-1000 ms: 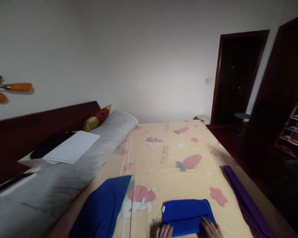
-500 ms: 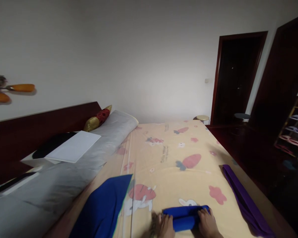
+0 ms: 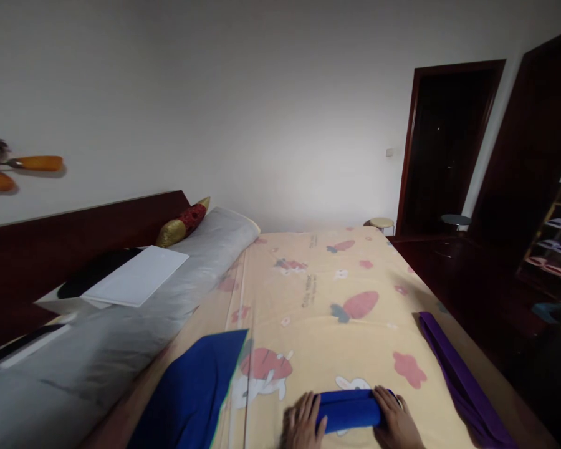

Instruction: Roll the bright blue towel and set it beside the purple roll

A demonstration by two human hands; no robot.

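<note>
A small blue cloth [image 3: 350, 410], rolled into a short thick roll, lies on the yellow cartoon-print bed sheet [image 3: 336, 318] near the bottom edge of the view. My left hand [image 3: 303, 424] presses on the roll's left end, fingers curled over it. At the right end, my right hand [image 3: 397, 423] rests the same way. A larger blue cloth [image 3: 191, 390] lies flat to the left. To the right, a purple cloth [image 3: 458, 377] stretches along the bed's edge.
A long grey bolster [image 3: 135, 324] runs along the dark wooden headboard [image 3: 75, 243], with a white board [image 3: 135, 275] and a red-and-gold cushion [image 3: 182, 223] on it. A dark doorway [image 3: 444, 146], two stools [image 3: 382, 222] and a shelf [image 3: 549, 249] stand beyond the bed.
The blue cloth went from a flat folded rectangle to a tight roll as both hands rolled it away from me, up the bed. A rabbit print on the sheet came into view.
</note>
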